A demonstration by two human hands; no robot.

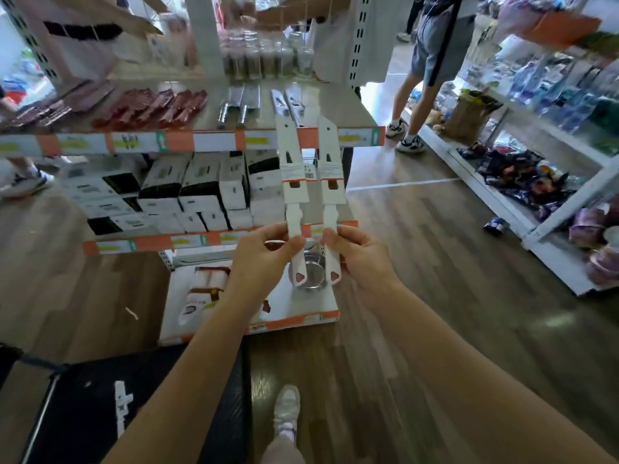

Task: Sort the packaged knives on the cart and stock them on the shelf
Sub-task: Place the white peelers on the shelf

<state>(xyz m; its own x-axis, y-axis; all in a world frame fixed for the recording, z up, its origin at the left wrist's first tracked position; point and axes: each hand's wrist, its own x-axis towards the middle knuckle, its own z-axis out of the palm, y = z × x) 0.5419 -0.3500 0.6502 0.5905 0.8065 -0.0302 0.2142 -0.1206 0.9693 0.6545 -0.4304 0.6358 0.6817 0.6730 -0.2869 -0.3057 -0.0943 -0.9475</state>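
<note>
My left hand (264, 252) pinches the white handle of one packaged knife (292, 169), which stands upright in a white card sleeve. My right hand (360, 254) pinches the handle of a second, matching packaged knife (330, 169) right beside it. Both blades point up in front of the upper shelf (214, 137). That shelf holds red-handled knives (157, 107), steel-handled cleavers (239, 102) and white packaged knives (288, 98) lying flat. The black cart (100, 406) sits at the lower left with one white packaged knife (122, 406) on it.
A middle shelf (187, 241) carries several black and white boxes. The bottom shelf (291, 321) has a steel bowl (311, 269) and boxed goods. A person (432, 61) stands in the aisle at the right, beside a white rack (549, 222) of packets.
</note>
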